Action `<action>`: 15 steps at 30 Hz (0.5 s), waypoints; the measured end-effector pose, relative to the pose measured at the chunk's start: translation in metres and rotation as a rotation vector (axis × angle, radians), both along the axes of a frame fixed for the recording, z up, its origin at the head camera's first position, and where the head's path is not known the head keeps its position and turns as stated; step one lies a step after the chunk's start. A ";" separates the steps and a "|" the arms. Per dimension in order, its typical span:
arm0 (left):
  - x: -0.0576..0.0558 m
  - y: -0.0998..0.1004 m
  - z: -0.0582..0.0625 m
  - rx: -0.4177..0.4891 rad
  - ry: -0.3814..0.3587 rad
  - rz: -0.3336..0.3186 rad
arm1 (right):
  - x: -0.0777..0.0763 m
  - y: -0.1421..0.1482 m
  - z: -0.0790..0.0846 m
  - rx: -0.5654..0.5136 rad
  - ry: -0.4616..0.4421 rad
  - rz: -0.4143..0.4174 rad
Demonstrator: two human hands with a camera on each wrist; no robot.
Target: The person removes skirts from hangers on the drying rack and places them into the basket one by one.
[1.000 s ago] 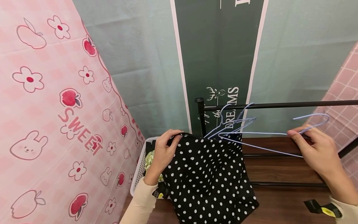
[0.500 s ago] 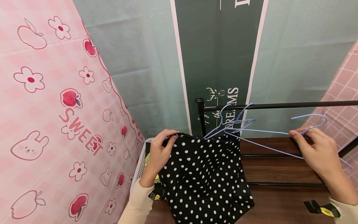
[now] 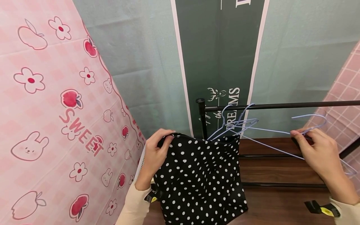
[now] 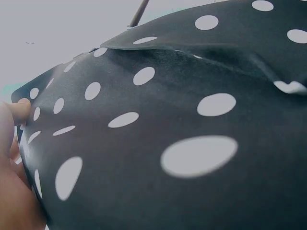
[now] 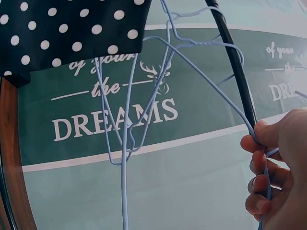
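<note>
A black garment with white polka dots (image 3: pixel 202 175) hangs from my left hand (image 3: pixel 154 153), which pinches the left end of its top edge between thumb and fingers. My right hand (image 3: pixel 319 153) grips a light-blue wire hanger (image 3: pixel 267 130) just under its hook. The hanger's left end points at the garment's right top corner and overlaps other hangers there. In the right wrist view, thumb and curled fingers (image 5: pixel 261 184) hold the wire. Dotted cloth (image 4: pixel 120 158) fills most of the left wrist view, with the left thumb at its edge.
Blue hangers (image 3: pixel 223 117) hang on the black rack bar (image 3: pixel 281 106), close behind the garment. A white basket (image 3: pixel 140 166) is mostly hidden behind the left forearm. Lower rack bars (image 3: pixel 284 185) cross above the brown wooden surface (image 3: pixel 275 206). A pink printed curtain (image 3: pixel 56 125) stands at left.
My left hand has moved left with the garment, covering more of the basket. The held hanger has turned slightly, its left end shifting right and up and its right end showing behind my wrist.
</note>
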State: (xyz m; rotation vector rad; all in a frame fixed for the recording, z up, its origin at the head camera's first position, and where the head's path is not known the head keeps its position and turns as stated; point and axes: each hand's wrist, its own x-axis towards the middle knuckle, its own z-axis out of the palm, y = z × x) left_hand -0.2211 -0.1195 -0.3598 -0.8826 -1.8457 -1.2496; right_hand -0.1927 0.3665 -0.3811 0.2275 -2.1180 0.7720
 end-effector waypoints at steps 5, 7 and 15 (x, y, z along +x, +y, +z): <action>0.000 -0.007 0.003 0.014 0.018 -0.003 | -0.002 0.001 -0.002 0.017 0.001 -0.009; 0.000 -0.010 0.005 0.023 0.019 -0.001 | -0.002 0.002 -0.003 0.016 -0.001 -0.012; 0.000 -0.018 0.010 0.056 0.043 -0.001 | -0.003 0.005 -0.006 0.025 -0.007 -0.033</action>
